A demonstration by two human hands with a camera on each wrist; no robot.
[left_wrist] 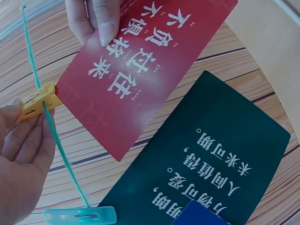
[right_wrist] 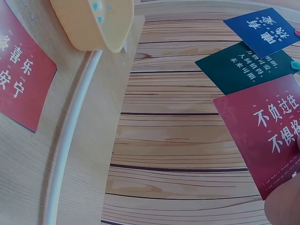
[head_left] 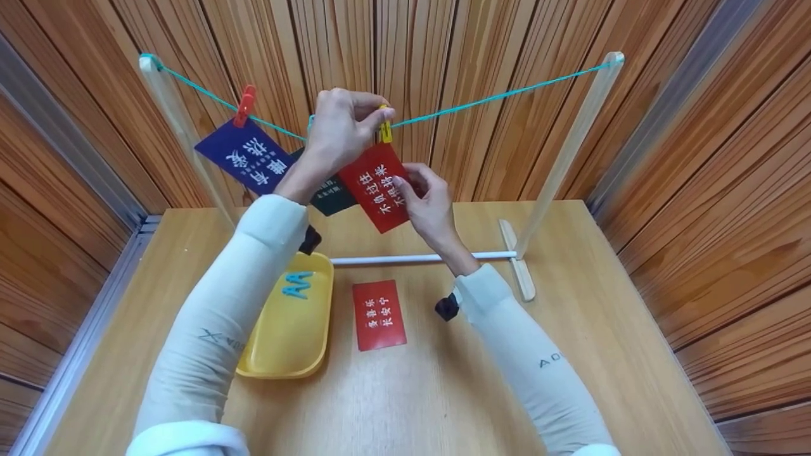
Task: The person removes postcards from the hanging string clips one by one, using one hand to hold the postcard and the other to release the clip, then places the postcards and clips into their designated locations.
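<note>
My left hand [head_left: 339, 130] pinches a yellow clothespin [head_left: 385, 130] at the teal string [head_left: 500, 96]. In the left wrist view the clothespin [left_wrist: 40, 102] crosses the string, its tip right at a corner of a red card [left_wrist: 136, 70] with white characters. My right hand [head_left: 431, 199] holds that red card [head_left: 375, 190] by its edge, between thumb and fingers. Just left of it, a dark green card [left_wrist: 206, 154] hangs beside a teal clothespin [left_wrist: 80, 215]. Further left, a red clothespin [head_left: 245, 106] holds a blue card [head_left: 244, 155] on the string. My left forearm partly covers the blue card.
Two wooden posts, a left one [head_left: 184, 133] and a right one [head_left: 570, 145], carry the string, with a white rod [head_left: 418, 259] low between them. On the table, a yellow tray [head_left: 294, 342] contains teal clothespins [head_left: 296, 285]. Another red card [head_left: 379, 329] lies beside it.
</note>
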